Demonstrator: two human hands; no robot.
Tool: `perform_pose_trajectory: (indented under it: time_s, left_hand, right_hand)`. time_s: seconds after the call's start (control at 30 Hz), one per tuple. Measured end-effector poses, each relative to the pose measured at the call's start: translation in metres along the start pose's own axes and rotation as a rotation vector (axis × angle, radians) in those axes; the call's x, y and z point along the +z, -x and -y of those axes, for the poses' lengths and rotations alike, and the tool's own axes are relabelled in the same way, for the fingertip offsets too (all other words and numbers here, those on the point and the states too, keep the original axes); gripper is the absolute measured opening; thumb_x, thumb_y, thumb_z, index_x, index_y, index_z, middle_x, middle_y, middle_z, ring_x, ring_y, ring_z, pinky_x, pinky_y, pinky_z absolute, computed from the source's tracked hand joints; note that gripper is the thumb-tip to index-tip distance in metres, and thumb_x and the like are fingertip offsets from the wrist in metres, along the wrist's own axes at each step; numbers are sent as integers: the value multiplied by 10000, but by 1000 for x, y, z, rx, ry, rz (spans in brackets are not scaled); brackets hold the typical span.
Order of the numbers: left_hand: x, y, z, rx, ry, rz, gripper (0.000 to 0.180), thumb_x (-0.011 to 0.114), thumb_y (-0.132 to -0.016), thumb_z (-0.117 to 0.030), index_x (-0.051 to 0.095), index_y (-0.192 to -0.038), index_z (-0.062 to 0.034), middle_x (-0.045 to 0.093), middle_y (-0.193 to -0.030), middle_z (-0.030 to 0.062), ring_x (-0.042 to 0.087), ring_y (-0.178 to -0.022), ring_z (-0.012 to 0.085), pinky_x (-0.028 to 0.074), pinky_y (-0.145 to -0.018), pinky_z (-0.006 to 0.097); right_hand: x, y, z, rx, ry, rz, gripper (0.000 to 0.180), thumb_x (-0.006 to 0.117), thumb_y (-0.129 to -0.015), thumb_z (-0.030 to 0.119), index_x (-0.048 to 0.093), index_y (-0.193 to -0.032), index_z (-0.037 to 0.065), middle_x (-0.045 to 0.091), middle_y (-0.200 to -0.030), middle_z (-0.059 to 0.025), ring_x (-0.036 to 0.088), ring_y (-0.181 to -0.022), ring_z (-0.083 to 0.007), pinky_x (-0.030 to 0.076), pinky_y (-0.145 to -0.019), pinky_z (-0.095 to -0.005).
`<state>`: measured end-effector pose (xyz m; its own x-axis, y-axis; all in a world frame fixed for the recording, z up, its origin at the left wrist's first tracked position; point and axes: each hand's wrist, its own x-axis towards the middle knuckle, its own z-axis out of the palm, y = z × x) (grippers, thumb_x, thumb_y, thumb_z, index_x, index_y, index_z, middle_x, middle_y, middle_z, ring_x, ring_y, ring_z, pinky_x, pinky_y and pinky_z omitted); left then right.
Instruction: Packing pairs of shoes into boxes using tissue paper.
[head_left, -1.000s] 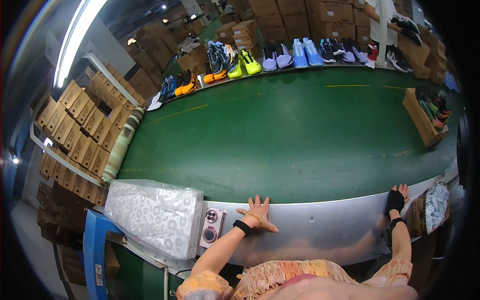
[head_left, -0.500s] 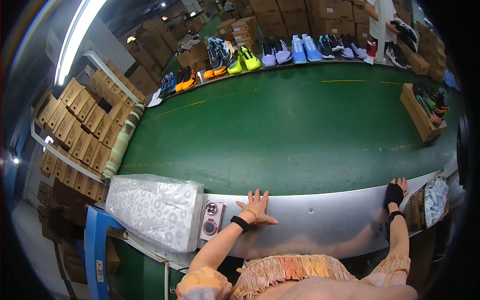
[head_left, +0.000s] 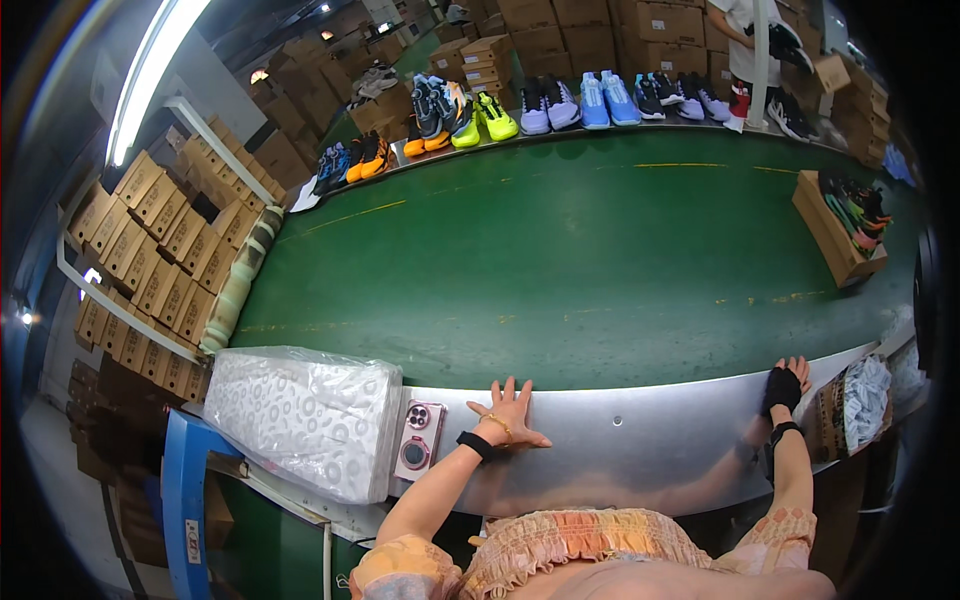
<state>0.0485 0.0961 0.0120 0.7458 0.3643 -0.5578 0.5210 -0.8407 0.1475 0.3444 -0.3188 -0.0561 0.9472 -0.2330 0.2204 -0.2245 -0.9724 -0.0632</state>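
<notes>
My left hand (head_left: pixel 506 414) lies palm down with fingers spread on the silver metal ledge (head_left: pixel 640 440), its fingertips at the edge of the green belt (head_left: pixel 520 270). A thin bracelet and a black band are on that wrist. Just left of it rests a pink phone (head_left: pixel 417 440) with a round ring on its back. At the ledge's right end my right hand (head_left: pixel 786 388), in a black fingerless glove, rests flat with fingers stretched out. Neither hand holds anything. An open cardboard box of crumpled plastic (head_left: pixel 865 400) stands beside the right hand.
Plastic-wrapped patterned sheets (head_left: pixel 300 420) are stacked on the left. On the belt's right sits a shoebox with colourful shoes (head_left: pixel 855 215). Several pairs of sneakers (head_left: pixel 607 100) line the far ledge. Shoeboxes (head_left: pixel 150 250) are piled at left; a co-worker (head_left: pixel 735 40) stands far right.
Both my hands keep their places. At the far right, the co-worker's dark shoe has shifted up and left, and a tilted cardboard box now shows beside it. The whole view has drifted slightly.
</notes>
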Motion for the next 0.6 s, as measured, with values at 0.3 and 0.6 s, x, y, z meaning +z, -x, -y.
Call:
perform_pose_trajectory:
  time_s: [0.3,0.6]
  left_hand:
    - [0,-2,0,-6,1,5,1221,691,-394,-655,120,-1357,-166,52,-1402,165,19,-1279,391,50,-835,739]
    - [0,0,0,0,23,-18,1200,708,-402,-624,141,-1352,-159,83,-1393,171,32,-1277,394,48,-836,740]
  right_hand:
    - [1,-1,0,-3,-12,-3,373,414,-824,315,529,-1075,64,405,-1261,-66,299,-1207,-214,218,-949,-445]
    - [-3,1,2,-11,-4,-16,363,423,-818,315,537,-1055,65,417,-1248,-67,311,-1196,-216,228,-938,-439]
